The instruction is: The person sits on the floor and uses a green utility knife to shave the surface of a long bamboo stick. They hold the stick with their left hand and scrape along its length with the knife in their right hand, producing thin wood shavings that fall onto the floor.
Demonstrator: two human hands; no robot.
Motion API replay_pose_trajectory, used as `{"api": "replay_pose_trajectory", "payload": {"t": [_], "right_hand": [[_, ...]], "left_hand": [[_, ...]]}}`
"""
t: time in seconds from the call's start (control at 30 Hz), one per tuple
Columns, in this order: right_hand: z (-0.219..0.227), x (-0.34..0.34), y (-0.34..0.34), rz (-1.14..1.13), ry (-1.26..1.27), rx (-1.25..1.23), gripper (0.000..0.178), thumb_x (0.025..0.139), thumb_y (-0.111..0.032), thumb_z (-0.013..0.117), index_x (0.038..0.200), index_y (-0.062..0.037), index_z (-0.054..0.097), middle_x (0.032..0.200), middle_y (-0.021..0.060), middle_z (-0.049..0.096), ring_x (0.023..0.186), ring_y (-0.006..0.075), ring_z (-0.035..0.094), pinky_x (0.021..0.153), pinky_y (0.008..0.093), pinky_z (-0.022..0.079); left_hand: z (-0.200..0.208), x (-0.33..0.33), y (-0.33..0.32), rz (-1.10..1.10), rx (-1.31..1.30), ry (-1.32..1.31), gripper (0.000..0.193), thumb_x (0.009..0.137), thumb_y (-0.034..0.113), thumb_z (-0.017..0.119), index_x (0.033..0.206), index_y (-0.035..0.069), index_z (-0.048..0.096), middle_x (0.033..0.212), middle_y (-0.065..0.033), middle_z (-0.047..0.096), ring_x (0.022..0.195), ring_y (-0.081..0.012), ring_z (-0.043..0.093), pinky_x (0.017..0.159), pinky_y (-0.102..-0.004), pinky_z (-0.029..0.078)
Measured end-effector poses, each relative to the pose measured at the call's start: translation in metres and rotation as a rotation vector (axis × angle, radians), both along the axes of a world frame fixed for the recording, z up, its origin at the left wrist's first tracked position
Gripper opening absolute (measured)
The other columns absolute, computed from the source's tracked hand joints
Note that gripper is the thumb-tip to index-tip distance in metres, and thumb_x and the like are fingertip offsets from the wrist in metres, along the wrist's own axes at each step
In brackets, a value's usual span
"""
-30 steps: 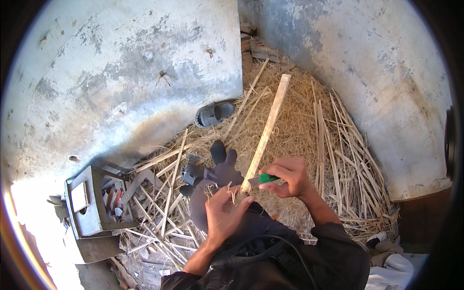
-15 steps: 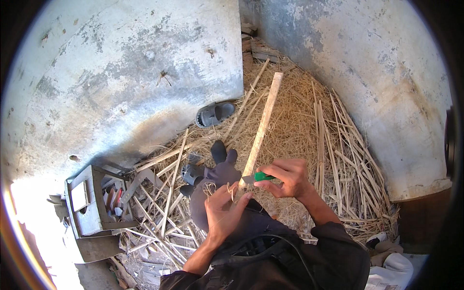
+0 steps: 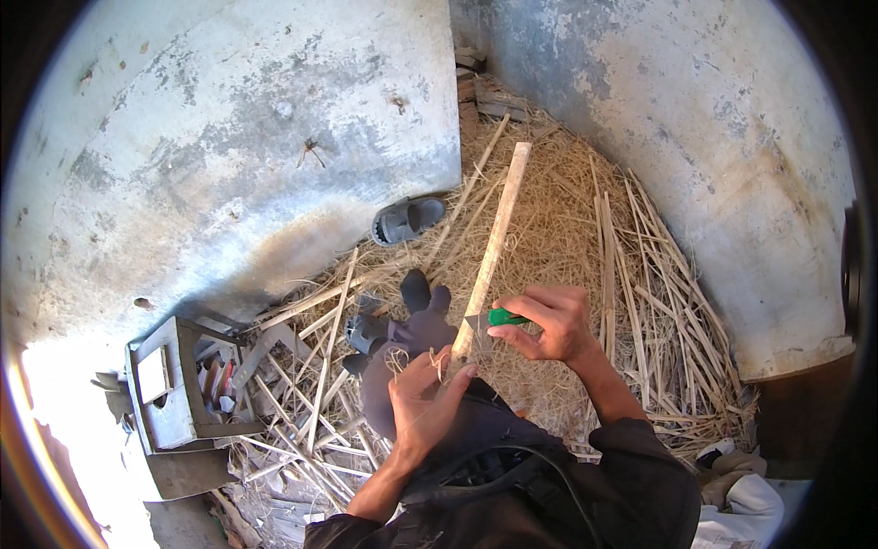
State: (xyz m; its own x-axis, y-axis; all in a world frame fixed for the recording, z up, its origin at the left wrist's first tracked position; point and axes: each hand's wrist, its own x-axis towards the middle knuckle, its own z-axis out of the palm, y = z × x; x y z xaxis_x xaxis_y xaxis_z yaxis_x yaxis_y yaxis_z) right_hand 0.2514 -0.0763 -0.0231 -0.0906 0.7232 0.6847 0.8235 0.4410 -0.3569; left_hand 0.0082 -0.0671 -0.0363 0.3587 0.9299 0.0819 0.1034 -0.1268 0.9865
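Note:
My left hand (image 3: 427, 392) is closed round the near end of a long, pale wooden strip (image 3: 497, 238), which points away from me over the shavings. Curled shavings hang at the fingers of that hand. In my right hand (image 3: 551, 322) is a knife (image 3: 505, 317) with a green handle, pinched between thumb and fingers. Its short grey blade meets the strip a little beyond my left hand. The strip's nearest end is hidden by my left hand.
Shavings (image 3: 549, 229) cover the floor ahead. Thin split sticks (image 3: 681, 320) lie along the right wall, more (image 3: 315, 366) at the left. A dark clog (image 3: 408, 220) rests by the left wall, near my foot (image 3: 416, 291). A battered box (image 3: 187, 382) stands at the left.
My right hand has moved the knife slightly away from me and to the right along the strip. My left hand keeps its hold; the strip's far end has shifted slightly left.

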Motion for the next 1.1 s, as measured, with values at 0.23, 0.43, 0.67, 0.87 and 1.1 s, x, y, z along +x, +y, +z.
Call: {"api": "replay_pose_trajectory", "payload": {"t": [0.23, 0.43, 0.67, 0.87, 1.1], "right_hand": [[0.002, 0.0, 0.003, -0.002, -0.009, 0.012, 0.033, 0.087, -0.045, 0.086, 0.096, -0.0141, 0.08, 0.068, -0.0017, 0.064, 0.053, 0.0162, 0.062, 0.046, 0.0327, 0.044], [0.002, 0.002, 0.005, -0.006, -0.003, 0.014, 0.032, 0.087, -0.045, 0.086, 0.095, -0.0146, 0.08, 0.068, -0.0014, 0.066, 0.052, 0.0159, 0.062, 0.046, 0.0323, 0.044], [0.002, 0.007, 0.011, -0.029, 0.026, 0.051, 0.033, 0.087, -0.045, 0.086, 0.093, -0.0142, 0.079, 0.068, -0.0013, 0.066, 0.051, 0.0164, 0.061, 0.046, 0.0323, 0.044], [0.006, 0.027, 0.021, -0.048, 0.115, 0.115, 0.028, 0.089, -0.036, 0.087, 0.094, -0.0096, 0.08, 0.077, 0.0029, 0.075, 0.059, 0.0171, 0.069, 0.051, 0.0322, 0.051], [0.019, 0.036, 0.031, -0.091, 0.136, 0.084, 0.03, 0.091, -0.029, 0.085, 0.098, -0.0009, 0.08, 0.077, 0.0105, 0.073, 0.065, 0.0215, 0.073, 0.056, 0.0315, 0.054]], "left_hand": [[0.001, 0.001, 0.0, 0.025, -0.011, -0.014, 0.032, 0.091, 0.011, 0.087, 0.114, -0.009, 0.077, 0.085, -0.0029, 0.069, 0.074, -0.0041, 0.055, 0.061, -0.0233, 0.042], [-0.008, 0.001, 0.001, 0.03, 0.035, -0.022, 0.03, 0.091, 0.011, 0.087, 0.11, -0.01, 0.076, 0.076, -0.0018, 0.061, 0.068, -0.0044, 0.049, 0.057, -0.0254, 0.037], [-0.009, 0.001, 0.0, 0.045, 0.012, -0.014, 0.031, 0.09, 0.013, 0.088, 0.109, -0.009, 0.077, 0.076, -0.0026, 0.062, 0.068, -0.0048, 0.05, 0.058, -0.0255, 0.039], [-0.005, -0.001, -0.001, 0.024, 0.038, 0.047, 0.029, 0.089, 0.012, 0.088, 0.105, -0.009, 0.077, 0.074, -0.0077, 0.061, 0.065, -0.0086, 0.052, 0.059, -0.028, 0.043], [-0.007, -0.004, 0.0, -0.028, 0.058, 0.082, 0.014, 0.094, 0.002, 0.081, 0.103, -0.008, 0.076, 0.088, 0.0033, 0.065, 0.082, -0.0027, 0.055, 0.068, -0.0213, 0.043]]}}
